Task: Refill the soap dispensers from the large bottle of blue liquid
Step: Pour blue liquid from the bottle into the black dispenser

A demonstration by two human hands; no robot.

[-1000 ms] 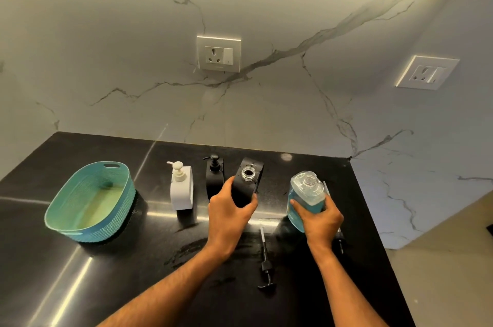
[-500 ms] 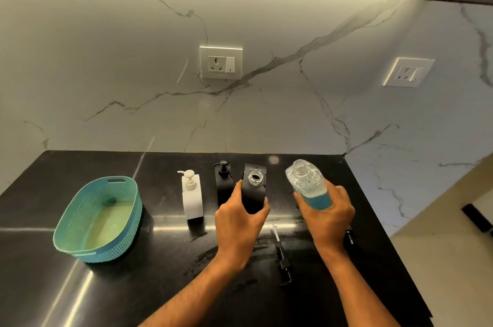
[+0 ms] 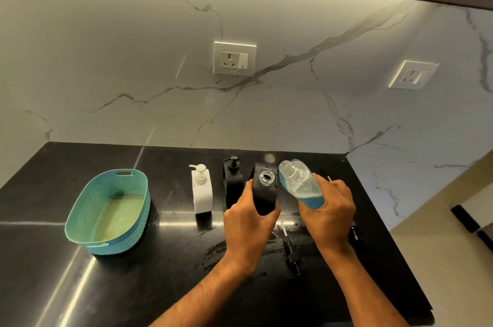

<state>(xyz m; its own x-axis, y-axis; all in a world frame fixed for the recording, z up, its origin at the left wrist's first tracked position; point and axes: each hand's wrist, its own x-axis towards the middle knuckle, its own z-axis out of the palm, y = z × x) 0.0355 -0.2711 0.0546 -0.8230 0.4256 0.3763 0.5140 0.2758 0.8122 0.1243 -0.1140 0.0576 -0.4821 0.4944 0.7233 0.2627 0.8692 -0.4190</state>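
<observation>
My left hand [image 3: 246,222] grips an uncapped black dispenser [image 3: 265,194] that stands on the black counter [image 3: 80,286]; its clear round neck faces up. My right hand [image 3: 329,216] holds the clear bottle of blue liquid [image 3: 301,184], lifted and tilted left so its open mouth sits just right of the dispenser's neck. The blue liquid rests low in the bottle, by my palm. Left of these stand a second black dispenser [image 3: 232,182] and a white dispenser [image 3: 202,189], both with pumps on.
A removed black pump [image 3: 290,253] lies on the wet counter between my wrists; another dark pump part [image 3: 354,233] lies right of my right hand. A teal basket [image 3: 106,210] stands at the left. The counter ends close on the right.
My right hand has raised the bottle off the counter and tipped it leftward toward the open dispenser. My left hand kept its hold on the dispenser.
</observation>
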